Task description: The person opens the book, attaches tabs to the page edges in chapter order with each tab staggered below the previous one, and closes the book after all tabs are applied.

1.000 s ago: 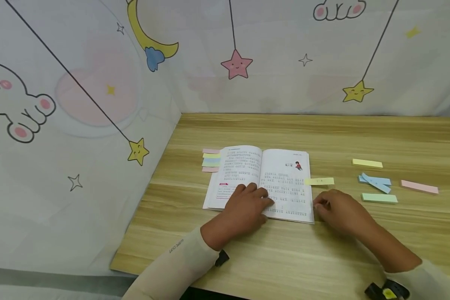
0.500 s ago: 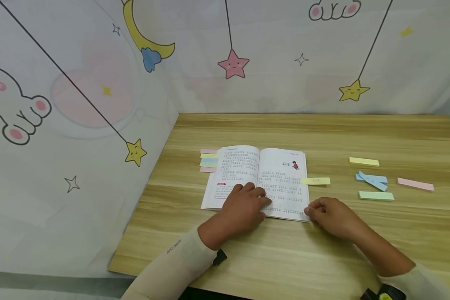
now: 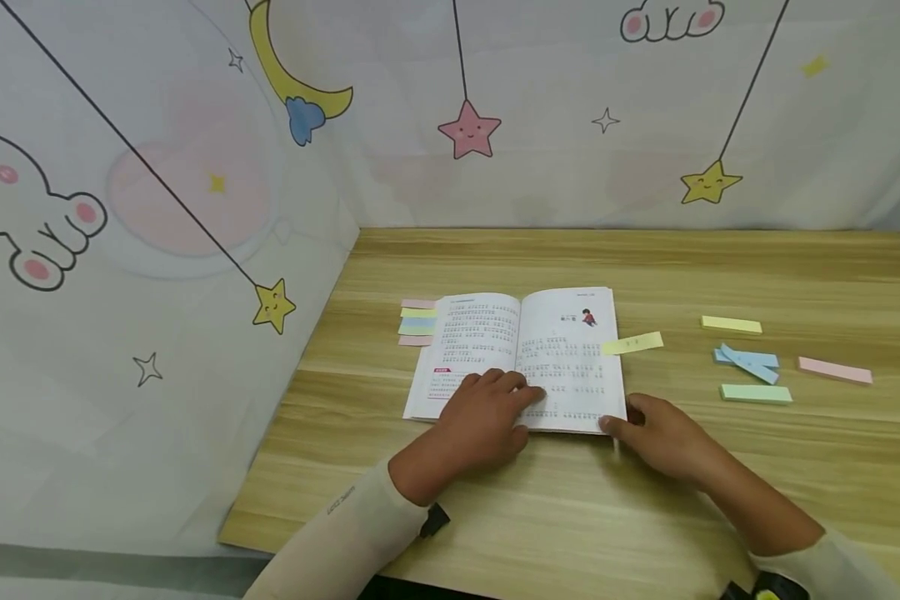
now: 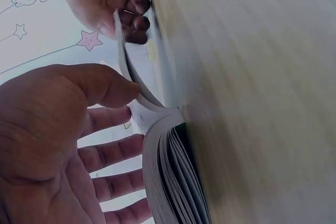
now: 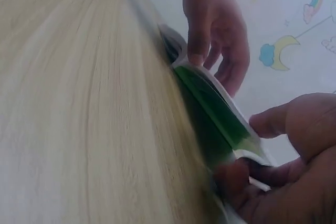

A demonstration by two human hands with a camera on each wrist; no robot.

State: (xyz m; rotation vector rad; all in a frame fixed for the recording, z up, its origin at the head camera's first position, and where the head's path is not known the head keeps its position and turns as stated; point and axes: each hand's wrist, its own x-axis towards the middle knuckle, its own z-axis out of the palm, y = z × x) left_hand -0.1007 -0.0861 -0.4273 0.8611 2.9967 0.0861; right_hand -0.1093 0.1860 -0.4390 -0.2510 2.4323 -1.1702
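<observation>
An open book [image 3: 570, 379] lies on the table with printed text on both pages. My left hand [image 3: 480, 425] rests across its lower middle; in the left wrist view its fingers [image 4: 118, 150] spread over the pages, fairly straight. At the lower right corner my right hand [image 3: 667, 437] pinches the right-hand leaves, thumb on top and fingers beneath. Those leaves are raised off the table, and the right wrist view shows a green surface [image 5: 210, 98] under them. From the right edge sticks out a yellow tab [image 3: 637, 342], tilted. Several coloured tabs [image 3: 417, 323] project from the left edge.
Right of the book lie loose sticky-note strips: a yellow strip [image 3: 731, 325], crossed blue strips [image 3: 747, 362], a green strip [image 3: 756, 393] and a pink strip [image 3: 835, 370]. A patterned white cloth [image 3: 540, 192] stands behind and left of the wooden table [image 3: 570, 258].
My right hand has moved from beside the book onto its lower right corner and gripped the leaves. The right side has lifted, tilting the yellow tab. My left hand stays nearly in place.
</observation>
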